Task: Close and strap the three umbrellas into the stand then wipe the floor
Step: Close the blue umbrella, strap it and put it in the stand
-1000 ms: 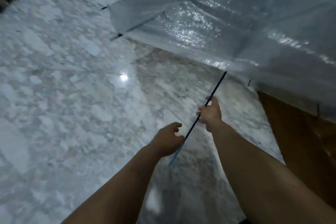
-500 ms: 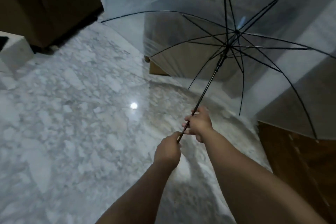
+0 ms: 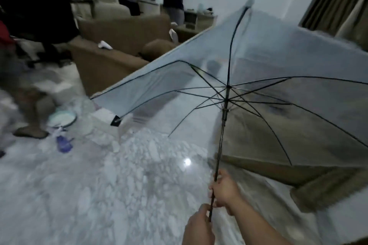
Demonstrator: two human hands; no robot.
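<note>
A clear umbrella [image 3: 258, 61] with black ribs is open and held up in front of me, its canopy filling the right half of the view. Its thin black shaft [image 3: 220, 145] runs down to my hands. My right hand [image 3: 224, 190] grips the shaft higher up. My left hand [image 3: 199, 226] is closed around the lower end just below it, hiding the handle. No stand or other umbrella shows.
White marble floor [image 3: 119, 175] spreads to the left. A brown sofa [image 3: 111, 61] stands behind the umbrella. A round basin [image 3: 62, 118] and a blue bottle [image 3: 64, 143] lie on the floor at left, beside a person's foot [image 3: 29, 132]. Two people stand at the back.
The view has tilted up from the floor to the room. The umbrella has turned more upright, with its shaft nearly vertical. Both hands keep their hold on the shaft.
</note>
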